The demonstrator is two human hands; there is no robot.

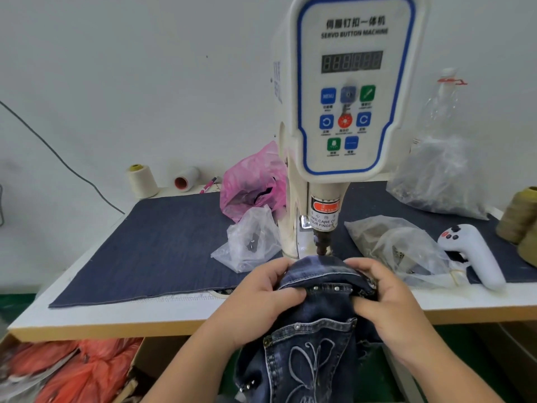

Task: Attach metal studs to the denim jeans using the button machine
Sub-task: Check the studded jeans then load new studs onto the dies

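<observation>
Dark denim jeans (316, 338) with an embroidered back pocket hang over the table's front edge, their waistband folded up under the punch (322, 245) of the white servo button machine (348, 91). A row of small metal studs (328, 289) runs along the band between my hands. My left hand (261, 298) grips the denim on the left, thumb on top. My right hand (386, 301) pinches the band on the right, fingers curled over the fold. The machine's lower die is hidden by the fabric.
A dark denim mat (162, 242) covers the white table (87, 321). Clear plastic bags (250, 242) (401, 248) lie either side of the machine, a pink bag (252, 181) behind. A white handheld controller (476, 254) lies right, thread cones (142, 181) at back left, orange bags (72, 370) below.
</observation>
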